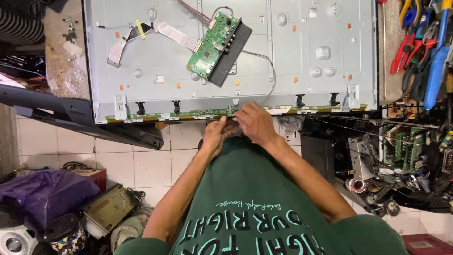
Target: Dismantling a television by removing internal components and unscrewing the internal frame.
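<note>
Far to my left a purple bag [45, 193] lies on the tiled floor [141, 160], with a dark plastic frame [71, 113] slanting above it under the near left corner of the metal back panel [302, 71]. On that panel a white ribbon cable [118, 47] runs from its left part to a green circuit board [213, 45] sitting tilted near the middle of the far edge. Along the panel's near edge runs a thin green strip [165, 115], and that is where my hands meet, about at the middle of the edge. My left hand [214, 136] sits just below the strip, fingers curled together around something dark that I cannot make out. My right hand [255, 123] touches it, fingers bent down onto the strip's edge; whether they pinch anything I cannot tell. Off the right edge lie pliers and screwdrivers [424, 47] above a heap of loose boards [406, 151].
</note>
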